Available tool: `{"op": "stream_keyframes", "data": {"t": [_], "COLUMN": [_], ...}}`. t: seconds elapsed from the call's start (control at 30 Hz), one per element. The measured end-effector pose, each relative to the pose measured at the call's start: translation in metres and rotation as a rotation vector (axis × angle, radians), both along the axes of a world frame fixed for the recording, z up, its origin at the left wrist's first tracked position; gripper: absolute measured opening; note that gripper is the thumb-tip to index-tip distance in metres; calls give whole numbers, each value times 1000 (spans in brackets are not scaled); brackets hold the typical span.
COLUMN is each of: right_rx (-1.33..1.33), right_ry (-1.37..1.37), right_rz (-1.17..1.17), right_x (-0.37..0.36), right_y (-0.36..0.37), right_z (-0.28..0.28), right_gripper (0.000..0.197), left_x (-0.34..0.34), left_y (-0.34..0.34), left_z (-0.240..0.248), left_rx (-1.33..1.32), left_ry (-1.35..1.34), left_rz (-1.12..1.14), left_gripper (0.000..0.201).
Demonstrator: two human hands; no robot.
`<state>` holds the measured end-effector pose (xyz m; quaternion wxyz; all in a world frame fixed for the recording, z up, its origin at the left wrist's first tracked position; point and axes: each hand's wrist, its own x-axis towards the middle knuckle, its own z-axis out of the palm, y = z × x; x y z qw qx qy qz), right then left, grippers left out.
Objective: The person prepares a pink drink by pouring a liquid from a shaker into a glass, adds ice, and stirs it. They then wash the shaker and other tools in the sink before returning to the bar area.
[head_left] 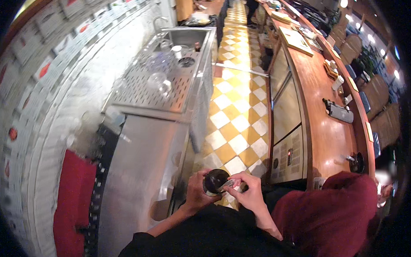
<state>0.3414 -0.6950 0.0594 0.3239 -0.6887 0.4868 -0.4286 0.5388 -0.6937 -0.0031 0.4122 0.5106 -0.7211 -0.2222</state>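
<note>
My left hand (197,191) is wrapped round a dark round cup (215,178) in front of my body, low in the middle of the view. The cup's dark opening faces up; I cannot make out what is inside. At the cup's right rim, my right hand (250,193) pinches a small shiny, partly clear piece (230,184) between thumb and fingers. Its exact kind is too small to tell. Both hands are close together, over the gap between the steel counter and the bar.
A steel counter (139,165) runs along my left, leading to a sink with a perforated drainboard (136,95) bearing clear glassware (158,81). On the right, a wooden bar (320,120) holds a grey device (339,111). A person in maroon (326,215) is close at my right.
</note>
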Motion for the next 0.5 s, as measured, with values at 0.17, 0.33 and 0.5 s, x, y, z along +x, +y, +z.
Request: {"op": "stream_keyframes", "data": {"t": [0.17,0.33,0.5], "right_rx": [-126,-414,-408], "right_ry": [-13,-72,-132], "right_rz": [36,189,188], "right_x": [-19,-51,-97], "right_y": [-139,-278,-427], "right_z": [62,143,164], "right_gripper": [31,33,43], "left_x": [-25,-57,-114], "left_y": [-156,-308,-456], "left_z": [52,134,153], "left_rx": [105,-150,-342], "left_ry": [176,96,230], "left_rz": [-181,-256,-159], "left_gripper": [81,54,62]}}
